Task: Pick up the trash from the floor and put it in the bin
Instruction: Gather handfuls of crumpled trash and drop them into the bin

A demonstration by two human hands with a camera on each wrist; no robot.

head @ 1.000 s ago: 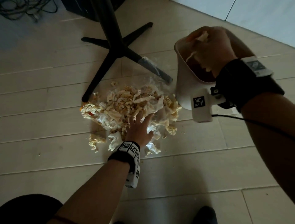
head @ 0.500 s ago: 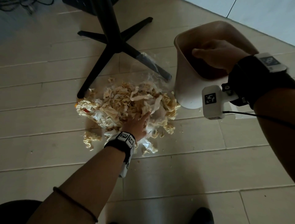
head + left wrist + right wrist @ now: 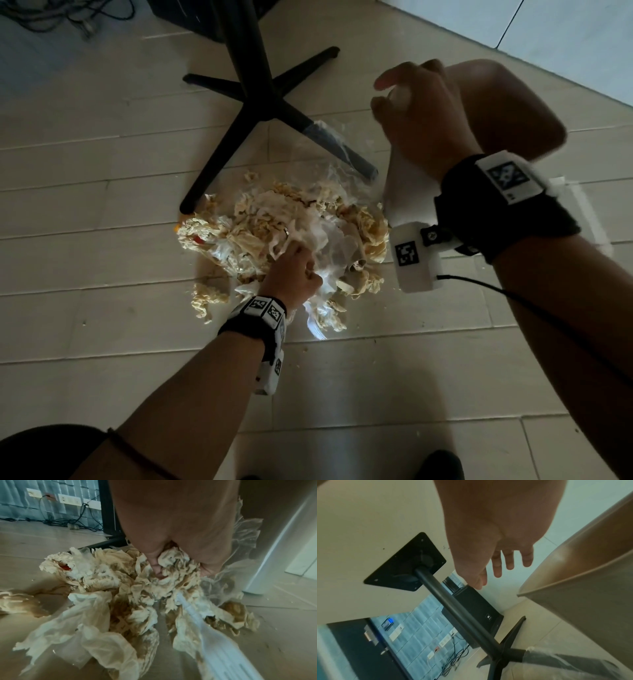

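A heap of crumpled tissue and clear plastic trash (image 3: 284, 236) lies on the tiled floor by the table base. My left hand (image 3: 293, 270) is down in the heap, fingers curled round a wad of tissue (image 3: 173, 566). A white plastic fork (image 3: 214, 646) lies among the scraps near that wrist. The pale bin (image 3: 507, 102) stands at the right of the heap. My right hand (image 3: 418, 113) hovers empty beside the bin's rim (image 3: 573, 574), its fingers (image 3: 510, 561) loosely spread and holding nothing.
A black table pedestal (image 3: 253, 85) with a cross base stands just behind the heap; one foot (image 3: 335, 147) is under clear plastic. Cables (image 3: 68, 17) lie at the far left, by a black cabinet (image 3: 477, 607). My shoe (image 3: 438, 466) is at the bottom.
My right hand dropped its tissue into the bin, then lifted out empty and moved left of the rim. My left hand went from lying flat on the heap to clenching a wad.
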